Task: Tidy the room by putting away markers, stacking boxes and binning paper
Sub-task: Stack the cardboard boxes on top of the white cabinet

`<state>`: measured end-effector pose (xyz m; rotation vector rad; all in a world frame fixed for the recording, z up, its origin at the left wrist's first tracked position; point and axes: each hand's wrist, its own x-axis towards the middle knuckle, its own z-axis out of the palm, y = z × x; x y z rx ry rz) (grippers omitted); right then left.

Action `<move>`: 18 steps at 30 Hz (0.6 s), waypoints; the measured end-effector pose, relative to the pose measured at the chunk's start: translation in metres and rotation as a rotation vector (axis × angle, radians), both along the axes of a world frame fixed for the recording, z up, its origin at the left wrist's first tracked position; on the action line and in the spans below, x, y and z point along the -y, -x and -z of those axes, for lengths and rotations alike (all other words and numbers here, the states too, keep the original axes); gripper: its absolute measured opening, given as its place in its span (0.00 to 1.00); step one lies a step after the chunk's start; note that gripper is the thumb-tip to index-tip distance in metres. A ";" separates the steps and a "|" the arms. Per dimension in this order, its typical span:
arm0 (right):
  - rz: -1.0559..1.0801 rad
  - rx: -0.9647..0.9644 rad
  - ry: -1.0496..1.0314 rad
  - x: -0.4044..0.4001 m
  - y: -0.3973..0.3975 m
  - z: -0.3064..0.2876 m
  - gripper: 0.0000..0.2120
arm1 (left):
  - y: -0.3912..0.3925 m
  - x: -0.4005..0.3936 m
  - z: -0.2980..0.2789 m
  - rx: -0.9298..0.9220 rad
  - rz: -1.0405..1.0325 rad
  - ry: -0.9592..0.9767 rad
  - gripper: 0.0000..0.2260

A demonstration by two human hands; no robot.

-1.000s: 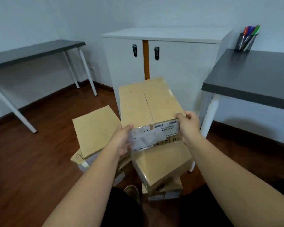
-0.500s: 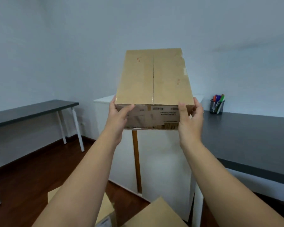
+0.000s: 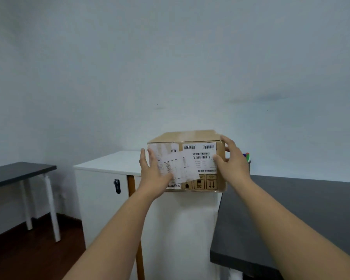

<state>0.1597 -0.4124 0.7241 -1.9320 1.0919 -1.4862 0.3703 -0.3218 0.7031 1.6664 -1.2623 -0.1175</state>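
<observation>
A brown cardboard box [image 3: 198, 136] with white shipping labels sits at the front right of the white cabinet [image 3: 109, 163], its lower front edge past the cabinet's edge. My left hand [image 3: 156, 172] lies flat against the box's labelled front, fingers apart and pointing up. My right hand [image 3: 230, 160] wraps the box's right front corner, thumb on the front and fingers on the side. Behind that hand, a pen cup with coloured markers [image 3: 247, 157] is mostly hidden.
A dark grey desk [image 3: 301, 203] stands close on the right, against the cabinet. Another grey table [image 3: 18, 172] with white legs is at the left wall. The floor [image 3: 34, 249] is dark wood. The cabinet door has a black lock handle [image 3: 117, 186].
The box went from the floor pile up to chest height, then forward and down onto the cabinet top. My left hand shifted from its side to its front. The view tilted up.
</observation>
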 end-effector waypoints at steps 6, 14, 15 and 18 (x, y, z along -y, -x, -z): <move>0.045 -0.196 0.089 0.062 -0.004 -0.015 0.20 | -0.023 0.067 0.006 0.366 -0.081 -0.301 0.37; 0.063 -0.160 -0.012 0.139 -0.019 -0.014 0.19 | -0.008 0.149 0.038 0.500 -0.075 -0.458 0.27; 0.070 -0.168 -0.015 0.148 -0.020 -0.012 0.20 | -0.006 0.157 0.041 0.491 -0.063 -0.469 0.26; 0.115 -0.228 -0.036 0.169 -0.022 -0.010 0.24 | -0.005 0.177 0.047 0.489 -0.034 -0.481 0.25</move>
